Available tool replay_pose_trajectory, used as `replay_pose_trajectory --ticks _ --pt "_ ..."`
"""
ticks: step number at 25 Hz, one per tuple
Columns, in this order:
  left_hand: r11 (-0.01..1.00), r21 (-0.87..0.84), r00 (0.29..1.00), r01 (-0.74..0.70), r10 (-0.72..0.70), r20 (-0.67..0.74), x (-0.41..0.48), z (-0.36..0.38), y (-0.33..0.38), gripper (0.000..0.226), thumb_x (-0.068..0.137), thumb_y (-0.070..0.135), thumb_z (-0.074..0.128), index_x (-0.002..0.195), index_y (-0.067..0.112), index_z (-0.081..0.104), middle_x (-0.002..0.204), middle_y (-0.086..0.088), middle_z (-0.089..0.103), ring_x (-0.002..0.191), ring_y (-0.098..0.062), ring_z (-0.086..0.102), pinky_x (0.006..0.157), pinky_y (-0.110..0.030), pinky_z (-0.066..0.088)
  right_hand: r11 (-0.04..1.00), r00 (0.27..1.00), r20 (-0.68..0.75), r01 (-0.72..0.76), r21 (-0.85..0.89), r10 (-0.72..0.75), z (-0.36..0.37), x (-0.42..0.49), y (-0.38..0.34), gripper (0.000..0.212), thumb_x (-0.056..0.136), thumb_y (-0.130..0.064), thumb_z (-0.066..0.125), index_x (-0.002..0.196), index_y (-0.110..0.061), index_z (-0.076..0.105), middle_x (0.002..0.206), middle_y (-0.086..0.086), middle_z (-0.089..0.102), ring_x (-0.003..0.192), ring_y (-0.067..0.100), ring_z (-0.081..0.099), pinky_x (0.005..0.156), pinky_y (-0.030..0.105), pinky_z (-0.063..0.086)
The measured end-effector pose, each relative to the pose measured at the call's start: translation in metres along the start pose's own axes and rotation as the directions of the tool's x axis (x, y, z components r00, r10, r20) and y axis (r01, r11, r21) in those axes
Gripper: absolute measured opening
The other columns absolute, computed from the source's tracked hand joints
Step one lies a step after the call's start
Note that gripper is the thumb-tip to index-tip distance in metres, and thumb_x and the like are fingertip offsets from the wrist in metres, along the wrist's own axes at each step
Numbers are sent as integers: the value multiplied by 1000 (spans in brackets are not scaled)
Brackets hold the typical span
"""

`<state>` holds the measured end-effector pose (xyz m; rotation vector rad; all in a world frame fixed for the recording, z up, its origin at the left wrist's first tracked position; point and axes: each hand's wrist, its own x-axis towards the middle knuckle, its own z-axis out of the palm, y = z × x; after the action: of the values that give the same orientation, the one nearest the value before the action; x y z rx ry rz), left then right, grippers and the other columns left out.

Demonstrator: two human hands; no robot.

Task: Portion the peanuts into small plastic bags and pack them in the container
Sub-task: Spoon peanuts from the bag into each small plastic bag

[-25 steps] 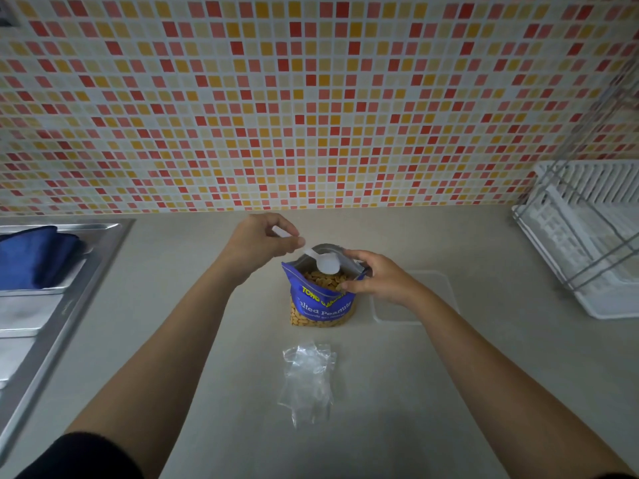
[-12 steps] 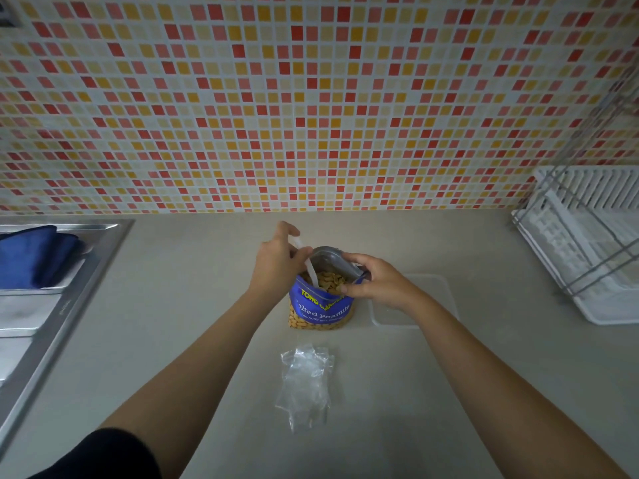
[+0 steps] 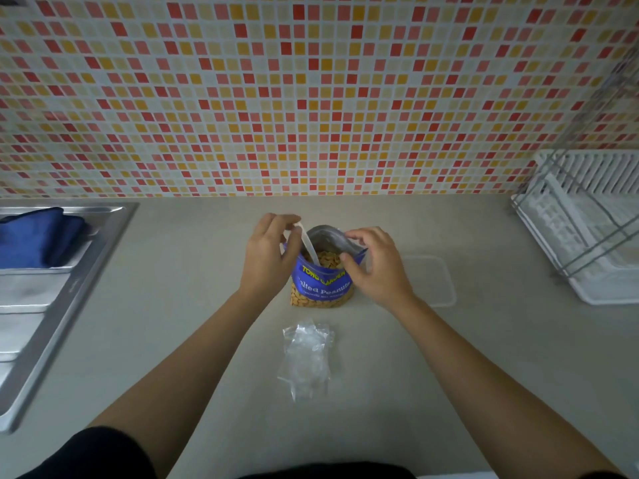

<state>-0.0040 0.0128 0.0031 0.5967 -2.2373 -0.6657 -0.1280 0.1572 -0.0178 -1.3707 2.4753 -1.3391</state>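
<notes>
A blue peanut bag (image 3: 321,281) stands open on a pale countertop (image 3: 380,392), nuts showing at its mouth. The left hand (image 3: 268,257) pinches the handle of a white plastic spoon (image 3: 308,247) between thumb and fingers, its bowl sunk into the peanuts — while the right hand (image 3: 375,266) grips the bag's near right edge, thumb and fingers closed on it, holding the mouth apart. Small clear plastic bags (image 3: 306,357) lie crumpled nearer the person. A clear container (image 3: 432,281) sits just right of the bag; a white dish rack (image 3: 587,229) stands at far right, a steel sink (image 3: 45,305) at left.
</notes>
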Motion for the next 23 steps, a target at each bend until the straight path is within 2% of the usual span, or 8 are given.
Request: replay_pose_trajectory --ticks 2,5,9,11,13,17,20,23 --pt "997 -63 992 -49 56 111 -34 1 -6 23 86 23 51 96 7 65 82 -3 60 68 -5 46 63 -5 35 997 991 -109 74 6 -73 11 -26 0 10 79 -15 64 86 -11 57 85 -1 57 82 10 48 79 10 34" --pt "998 -26 944 53 -41 328 -85 16 -31 31 80 30 49 93 9 69 78 -6 63 65 -8 51 65 -19 46 999 999 -27 22 -26 -23 36 -76 17 15 82 -25 55 80 -11 53 78 -1 54 76 10 45 74 22 38" --pt "973 222 783 68 -190 593 -122 31 -52 38 83 21 63 120 15 60 118 -12 55 101 -27 57 89 -39 49 946 965 219 -70 -317 144 73 -134 49 54 84 -34 31 116 2 56 118 23 60 111 35 56 96 38 43" --pt "947 319 750 -43 -180 636 -125 36 -49 47 83 26 63 129 19 52 132 -10 46 114 -30 49 93 -39 45 897 902 327 -125 -423 281 79 -146 54 74 82 -43 13 140 -1 31 150 17 29 140 31 26 113 41 21" --pt "929 357 753 -97 -166 637 -125 39 -45 42 84 25 62 125 18 54 134 -9 44 116 -30 46 91 -40 45 869 865 378 -121 -479 329 80 -152 59 80 79 -49 1 147 -9 11 157 7 6 145 20 1 116 36 2" --pt "944 330 819 -29 -167 549 -124 42 -42 15 81 16 64 94 9 68 123 -13 53 105 -34 51 82 -44 49 852 859 379 -118 -510 345 80 -152 59 80 78 -53 -3 147 -12 5 158 3 1 145 15 -4 113 32 -6" --pt "954 296 788 -44 -149 597 -113 30 -34 10 79 24 64 86 17 67 112 -1 59 100 -26 50 82 -36 44 893 838 394 -215 -396 377 75 -148 57 75 83 -53 1 147 -14 11 158 0 4 145 13 -1 115 32 -3" --pt "978 92 789 188 -206 578 -91 8 -18 4 78 19 66 76 16 65 83 5 65 82 -12 55 75 -23 42 822 814 320 -549 151 485 56 -135 32 58 91 -51 23 132 -18 46 142 2 46 133 10 38 109 23 26"
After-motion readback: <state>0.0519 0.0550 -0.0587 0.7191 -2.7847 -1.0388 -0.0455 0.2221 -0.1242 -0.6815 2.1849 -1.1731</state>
